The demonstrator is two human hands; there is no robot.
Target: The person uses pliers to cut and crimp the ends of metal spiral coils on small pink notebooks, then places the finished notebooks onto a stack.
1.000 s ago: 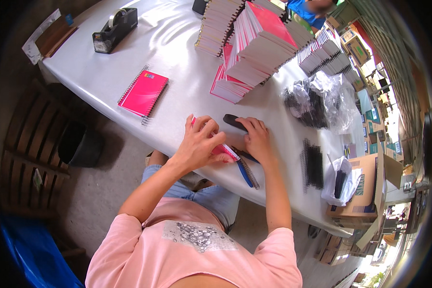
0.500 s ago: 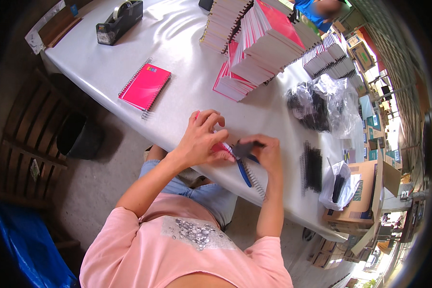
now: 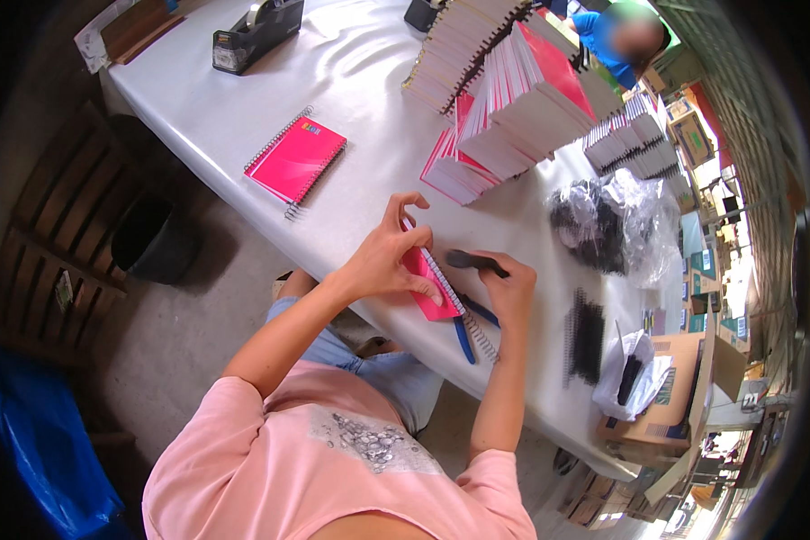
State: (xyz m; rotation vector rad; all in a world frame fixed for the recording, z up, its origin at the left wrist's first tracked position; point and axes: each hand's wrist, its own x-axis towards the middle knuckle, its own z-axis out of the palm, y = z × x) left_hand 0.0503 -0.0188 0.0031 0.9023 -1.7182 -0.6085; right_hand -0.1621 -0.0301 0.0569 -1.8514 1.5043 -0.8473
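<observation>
Two hands work at the centre of the frame, but I start with the biggest thing, the white table (image 3: 351, 81), which runs from upper left to lower right and keeps everything within arm's reach. At upper centre the stacks (image 3: 504, 85) of pink and white notebooks lean against one another like fallen dominoes, I judge so that one can be pulled off the end easily. Right of centre a clear bag (image 3: 616, 220) of black coils lies open, and below it more black coils (image 3: 587, 337) rest loose on the table, laid out for picking. A finished pink notebook (image 3: 295, 160) sits alone at upper left of centre, apart from the stacks, probably set aside as done. At the top left a black tape dispenser (image 3: 254, 34) stands unused.

The left hand (image 3: 385, 261) curls its fingers around a pink booklet (image 3: 427, 283), thumb and forefinger pinching its upper edge so the spiral side faces the other hand. The right hand (image 3: 510, 286) is closed around a dark tool (image 3: 472, 262) held just beside that spiral edge; I cannot tell what kind of tool. Under the booklet a blue-handled tool (image 3: 464, 337) lies on the table edge, close for the next grab.
</observation>
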